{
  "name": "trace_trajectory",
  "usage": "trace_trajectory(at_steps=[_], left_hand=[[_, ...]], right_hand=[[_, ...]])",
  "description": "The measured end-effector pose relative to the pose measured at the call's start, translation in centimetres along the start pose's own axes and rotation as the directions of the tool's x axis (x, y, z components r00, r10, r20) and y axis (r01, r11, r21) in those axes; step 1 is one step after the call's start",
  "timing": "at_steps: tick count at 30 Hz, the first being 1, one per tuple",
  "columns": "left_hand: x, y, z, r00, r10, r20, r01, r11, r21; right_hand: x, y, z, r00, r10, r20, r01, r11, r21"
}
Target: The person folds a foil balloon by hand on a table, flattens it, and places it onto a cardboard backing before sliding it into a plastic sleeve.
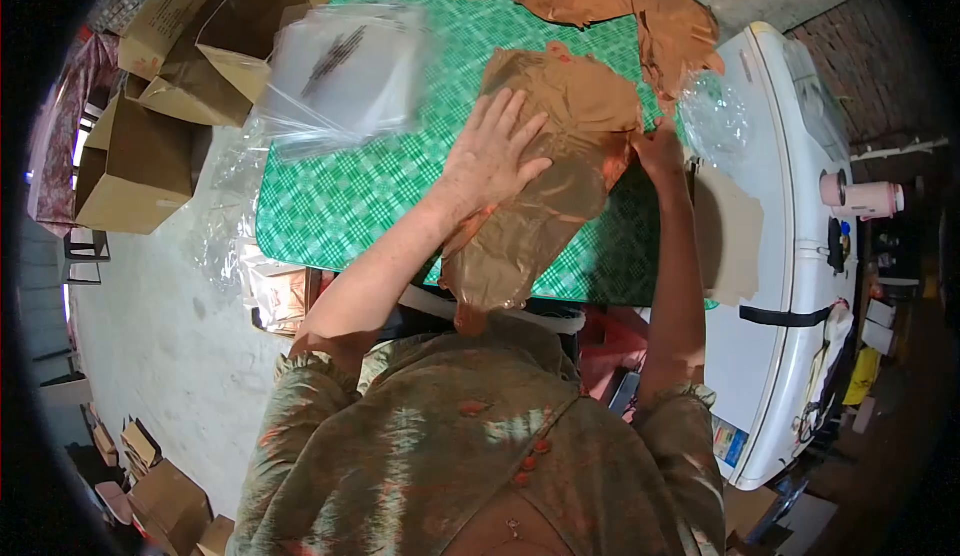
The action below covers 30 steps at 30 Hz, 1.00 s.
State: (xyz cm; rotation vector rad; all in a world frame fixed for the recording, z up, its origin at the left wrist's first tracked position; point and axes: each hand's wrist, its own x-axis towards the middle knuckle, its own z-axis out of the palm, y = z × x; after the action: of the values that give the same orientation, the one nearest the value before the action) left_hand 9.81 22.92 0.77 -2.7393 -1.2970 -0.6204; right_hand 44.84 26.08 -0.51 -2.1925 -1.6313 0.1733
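Observation:
A flat, shiny copper-coloured film piece (565,181), looking like a deflated foil balloon, lies on the green checked tablecloth (340,206). Its near end hangs over the table edge toward my body. My left hand (495,151) rests flat on its left part, fingers spread. At the piece's right edge, my right hand (658,151) has its fingers closed on the film; the fingertips are partly hidden. More crumpled copper film pieces (675,41) lie along the far side, one reaching down close to my right hand.
A stack of clear plastic bags (350,81) lies at the table's left. Open cardboard boxes (140,171) stand beyond it. On the right are a crumpled clear bag (712,116), a cardboard sheet (728,236) and a white fridge-like cabinet (765,356) beside the table.

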Motion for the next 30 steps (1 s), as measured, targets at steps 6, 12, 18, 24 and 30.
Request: trace_trajectory(at_steps=[6,12,18,24,30], left_hand=[[0.1,0.1,-0.3,1.0,-0.008,0.029,0.008,1.0,-0.005],[0.0,0.0,-0.2,1.0,-0.01,0.029,0.01,1.0,-0.014],[0.0,0.1,-0.2,0.999,-0.02,0.039,0.022,0.999,-0.026],[-0.1,0.1,-0.1,1.0,-0.019,0.021,0.019,0.999,-0.035],[0.2,-0.2,-0.8,0.987,0.012,0.159,-0.039,0.985,0.168]], right_hand=[[-1.3,-4.3,-1.8,1.0,0.01,-0.019,-0.013,0.985,-0.17],[0.0,-2.8,-1.9,0.986,-0.139,0.097,0.162,0.936,-0.311],[2.3,-0.1,-0.2,0.93,-0.365,0.035,0.366,0.92,-0.137],[0.3,-7.0,-2.3,0.986,-0.168,0.019,0.107,0.705,0.701],[-3.0,-17.7,-2.2,0.949,-0.159,0.274,-0.191,0.402,0.895]])
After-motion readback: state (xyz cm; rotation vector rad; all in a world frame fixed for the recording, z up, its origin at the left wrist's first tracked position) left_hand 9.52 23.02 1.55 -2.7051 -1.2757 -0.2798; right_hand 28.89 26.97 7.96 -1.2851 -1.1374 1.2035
